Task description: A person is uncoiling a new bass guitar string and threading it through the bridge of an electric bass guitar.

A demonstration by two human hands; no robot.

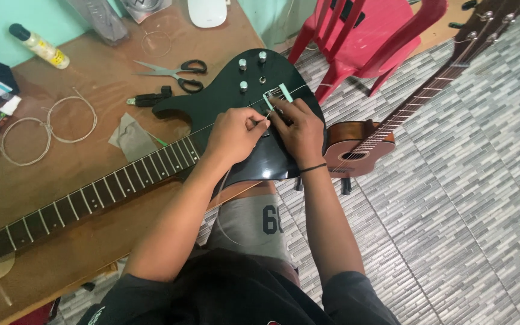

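Over the black electric guitar (224, 105), we pinch one string (203, 129) with our left hand (233, 133), right hand (299, 129) fingers pressing the bridge (275, 96), restringing apparently barely begun.

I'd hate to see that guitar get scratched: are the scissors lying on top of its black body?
No, the scissors lie on the brown table, beside the black guitar and apart from it.
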